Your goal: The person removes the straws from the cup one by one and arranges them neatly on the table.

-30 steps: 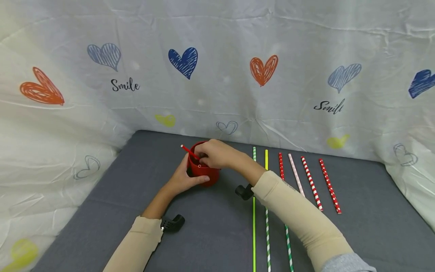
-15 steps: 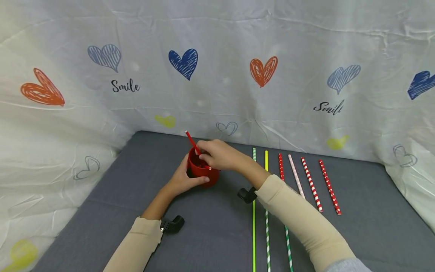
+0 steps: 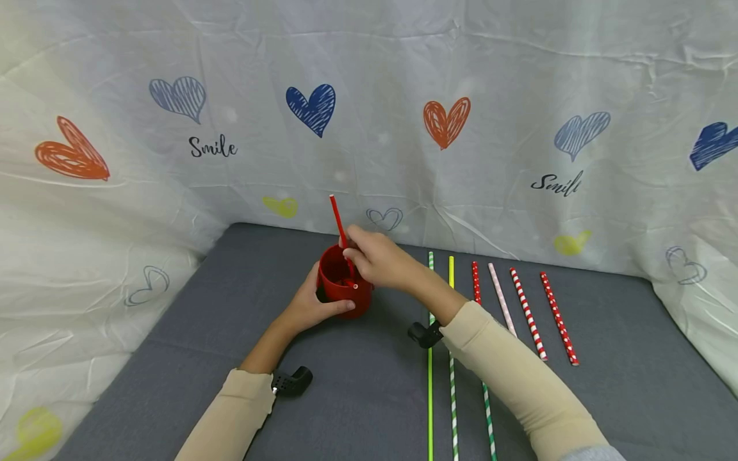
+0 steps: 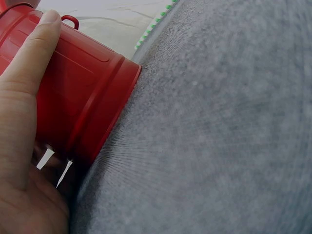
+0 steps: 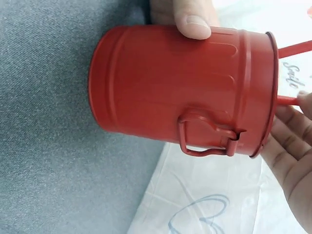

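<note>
A red metal bucket (image 3: 341,288) stands on the grey table (image 3: 369,397), and my left hand (image 3: 308,306) grips its side with the thumb across the front. The same red bucket (image 4: 73,92) fills the left wrist view under my thumb. My right hand (image 3: 375,259) hovers over the rim and pinches a red straw (image 3: 339,221), which stands nearly upright with its lower end inside the bucket. In the right wrist view the bucket (image 5: 180,92) shows its small side handle, and the red straw (image 5: 294,48) pokes out past the rim.
Several paper straws lie in a row to the right: a green striped one (image 3: 430,262), a lime one (image 3: 452,275), a pink one (image 3: 500,294) and red patterned ones (image 3: 556,317). A white sheet printed with hearts (image 3: 369,109) walls the table on three sides.
The red straw has swung from lying low across the rim to nearly upright in the bucket, and my right hand has risen slightly with it. My left hand keeps its hold.
</note>
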`<move>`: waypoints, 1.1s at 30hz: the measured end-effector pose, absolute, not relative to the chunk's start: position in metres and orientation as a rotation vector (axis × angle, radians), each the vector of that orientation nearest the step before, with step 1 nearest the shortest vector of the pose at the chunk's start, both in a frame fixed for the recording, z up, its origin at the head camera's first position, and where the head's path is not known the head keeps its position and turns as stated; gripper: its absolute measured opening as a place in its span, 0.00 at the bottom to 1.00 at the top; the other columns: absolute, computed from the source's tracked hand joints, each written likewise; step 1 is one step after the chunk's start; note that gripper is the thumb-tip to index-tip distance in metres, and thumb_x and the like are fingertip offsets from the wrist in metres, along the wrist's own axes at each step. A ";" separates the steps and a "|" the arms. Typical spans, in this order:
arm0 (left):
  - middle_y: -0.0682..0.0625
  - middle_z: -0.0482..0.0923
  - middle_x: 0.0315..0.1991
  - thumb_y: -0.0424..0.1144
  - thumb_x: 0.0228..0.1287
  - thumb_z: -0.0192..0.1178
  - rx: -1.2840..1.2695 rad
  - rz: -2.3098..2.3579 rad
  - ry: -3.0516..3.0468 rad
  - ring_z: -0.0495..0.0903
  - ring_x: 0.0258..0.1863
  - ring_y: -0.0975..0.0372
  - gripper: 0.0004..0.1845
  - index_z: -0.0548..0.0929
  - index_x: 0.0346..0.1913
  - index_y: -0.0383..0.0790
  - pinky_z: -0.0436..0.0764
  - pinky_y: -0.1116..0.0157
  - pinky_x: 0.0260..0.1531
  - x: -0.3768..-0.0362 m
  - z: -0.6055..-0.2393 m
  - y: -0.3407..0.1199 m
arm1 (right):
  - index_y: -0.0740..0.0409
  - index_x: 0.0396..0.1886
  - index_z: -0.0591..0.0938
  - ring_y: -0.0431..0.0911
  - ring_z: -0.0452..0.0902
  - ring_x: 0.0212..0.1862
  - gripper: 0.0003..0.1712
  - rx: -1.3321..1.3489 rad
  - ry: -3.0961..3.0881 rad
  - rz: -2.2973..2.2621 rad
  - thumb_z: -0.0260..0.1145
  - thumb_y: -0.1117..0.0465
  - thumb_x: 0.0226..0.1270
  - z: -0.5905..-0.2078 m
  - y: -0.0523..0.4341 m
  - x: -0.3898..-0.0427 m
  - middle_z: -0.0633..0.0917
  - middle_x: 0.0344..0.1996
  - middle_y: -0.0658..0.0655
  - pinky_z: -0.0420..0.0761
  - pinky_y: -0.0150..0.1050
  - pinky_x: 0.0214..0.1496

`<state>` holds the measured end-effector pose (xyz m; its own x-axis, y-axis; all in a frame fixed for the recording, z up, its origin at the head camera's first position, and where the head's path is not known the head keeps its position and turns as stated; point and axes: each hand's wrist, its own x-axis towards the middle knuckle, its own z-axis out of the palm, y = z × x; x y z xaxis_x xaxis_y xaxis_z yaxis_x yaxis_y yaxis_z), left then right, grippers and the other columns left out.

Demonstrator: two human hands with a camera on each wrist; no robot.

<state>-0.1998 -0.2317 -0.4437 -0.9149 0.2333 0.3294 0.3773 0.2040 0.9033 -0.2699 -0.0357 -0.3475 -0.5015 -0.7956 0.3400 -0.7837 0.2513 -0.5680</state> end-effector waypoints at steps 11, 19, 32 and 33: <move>0.42 0.68 0.65 0.31 0.55 0.74 -0.600 -1.803 -2.342 0.69 0.61 0.51 0.45 0.59 0.72 0.34 0.70 0.49 0.60 -0.199 -0.444 -0.233 | 0.60 0.49 0.72 0.49 0.76 0.34 0.05 -1.422 2.414 -1.472 0.54 0.65 0.79 -0.346 -0.030 -0.268 0.80 0.35 0.58 0.80 0.40 0.37; 0.40 0.67 0.66 0.30 0.54 0.74 -0.629 -1.788 -2.320 0.69 0.62 0.50 0.46 0.58 0.73 0.32 0.72 0.50 0.59 -0.200 -0.446 -0.232 | 0.64 0.53 0.72 0.52 0.80 0.33 0.09 -1.304 2.340 -1.801 0.55 0.66 0.79 -0.344 -0.024 -0.267 0.81 0.34 0.60 0.83 0.48 0.40; 0.44 0.67 0.67 0.34 0.53 0.76 -0.552 -1.803 -2.341 0.69 0.63 0.51 0.48 0.59 0.74 0.42 0.72 0.47 0.59 -0.210 -0.467 -0.236 | 0.69 0.53 0.74 0.53 0.80 0.30 0.10 -1.236 2.323 -1.928 0.57 0.68 0.78 -0.333 -0.010 -0.255 0.81 0.32 0.63 0.84 0.47 0.38; 0.47 0.67 0.67 0.35 0.53 0.77 -0.546 -1.798 -2.343 0.69 0.62 0.53 0.48 0.59 0.74 0.44 0.72 0.47 0.59 -0.213 -0.472 -0.237 | 0.68 0.53 0.74 0.54 0.80 0.30 0.11 -1.234 2.317 -1.932 0.57 0.67 0.78 -0.337 -0.009 -0.258 0.81 0.32 0.61 0.84 0.49 0.38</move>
<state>-0.2126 -0.2369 -0.4719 -0.9248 0.2000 0.3236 0.3643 0.2208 0.9047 -0.2580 -0.0091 -0.3365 -0.7074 -0.4669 0.5306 -0.6059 0.0141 -0.7954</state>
